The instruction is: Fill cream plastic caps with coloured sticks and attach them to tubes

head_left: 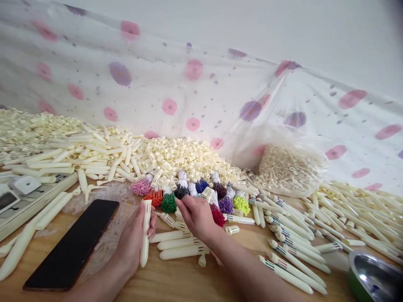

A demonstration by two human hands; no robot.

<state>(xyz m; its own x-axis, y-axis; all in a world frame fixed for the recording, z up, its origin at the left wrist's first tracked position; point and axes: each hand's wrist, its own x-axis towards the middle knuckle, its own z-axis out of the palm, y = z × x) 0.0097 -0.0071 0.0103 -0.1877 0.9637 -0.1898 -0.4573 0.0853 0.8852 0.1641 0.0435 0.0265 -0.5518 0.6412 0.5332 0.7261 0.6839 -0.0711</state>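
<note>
My left hand point(134, 235) is closed around a cream multicolour pen barrel point(145, 237), held upright with its slotted end at the top. To its right, my right hand point(198, 216) reaches to the bundles of coloured pen parts, thumb and fingers pinched together. Whatever is between those fingers is hidden. Right by the fingertips are a black-tipped bundle point(181, 189) and a green-tipped bundle point(168, 202). Orange point(153, 197), pink point(142, 186), red point(217, 212), purple point(226, 204) and yellow-green point(242, 204) bundles stand around them. Several cream barrels point(181, 245) lie below my right hand.
A black phone point(72, 243) lies at left beside a power strip point(40, 197). Heaps of cream slotted caps point(182, 157) and barrels point(94, 151) line the back. Pens with coloured sliders point(289, 247), a bag of small parts point(291, 170) and a metal bowl point(376, 272) are at right.
</note>
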